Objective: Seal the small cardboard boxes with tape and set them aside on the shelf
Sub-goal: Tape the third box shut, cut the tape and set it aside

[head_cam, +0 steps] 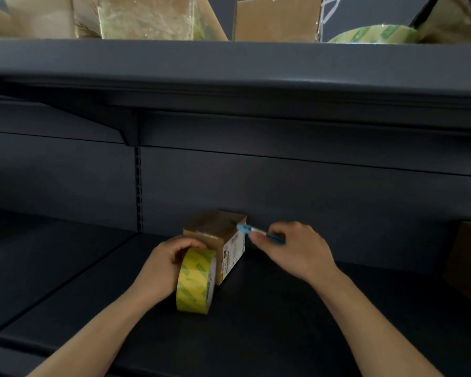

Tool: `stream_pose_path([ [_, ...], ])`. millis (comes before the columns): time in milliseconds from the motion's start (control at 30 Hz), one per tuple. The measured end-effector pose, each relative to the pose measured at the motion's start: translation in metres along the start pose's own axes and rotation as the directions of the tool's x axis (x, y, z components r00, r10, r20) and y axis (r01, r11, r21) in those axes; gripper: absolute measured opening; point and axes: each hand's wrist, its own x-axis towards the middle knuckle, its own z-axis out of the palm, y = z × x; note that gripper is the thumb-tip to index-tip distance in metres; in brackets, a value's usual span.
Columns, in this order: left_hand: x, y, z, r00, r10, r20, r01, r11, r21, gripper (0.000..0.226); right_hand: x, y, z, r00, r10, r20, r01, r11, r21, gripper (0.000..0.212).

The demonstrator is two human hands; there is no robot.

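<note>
Nearest you, your two forearms reach in over the front edge of the dark lower shelf (pixel 256 322). Your left hand (pixel 161 265) is curled over the top of the yellow-and-green tape roll (pixel 195 281). The fingers (pixel 185 244) wrap round its upper rim and grip it. The roll stands on edge on the shelf, directly under those fingers.

Just beyond your left fingertips sits the small cardboard box (pixel 215 229). It is upright on the shelf with its glossy brown top facing up and a white printed label on the side toward your right hand. The roll overlaps the box's near left face; whether they actually touch cannot be told.

Your right hand (pixel 294 248) is to the right of the box. Its fingers (pixel 256 238) are closed in a pinch on a slim blue tool (pixel 249 230). The tool's tip points left from your fingertips and lies at the box's top right edge.

Behind the box, past both hands, rises the dark back panel. A brown object (pixel 465 262) sits at the far right, well apart from your right fingers.

Farthest off, high above both hands, the upper shelf (pixel 229 66) carries several cardboard boxes (pixel 144 17) and a second tape roll (pixel 373 34).
</note>
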Motion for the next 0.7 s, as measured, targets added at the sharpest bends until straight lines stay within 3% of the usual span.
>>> stream_pose_path([
  [100,0.000,0.002,0.001,1.000,0.024,0.001,-0.024,1.000,-0.015,0.033,0.004,-0.022,0.009,0.999,-0.040,0.027,0.034,0.983,0.181,0.037],
  [233,0.000,0.000,0.002,1.000,0.013,0.009,-0.012,0.999,-0.053,0.029,0.013,-0.044,0.038,0.994,-0.085,0.068,0.054,0.929,0.365,0.048],
  [700,-0.001,0.007,-0.007,0.993,0.048,0.110,-0.037,0.994,-0.105,0.034,0.020,-0.040,0.065,0.995,-0.098,-0.020,0.098,0.921,0.376,0.039],
])
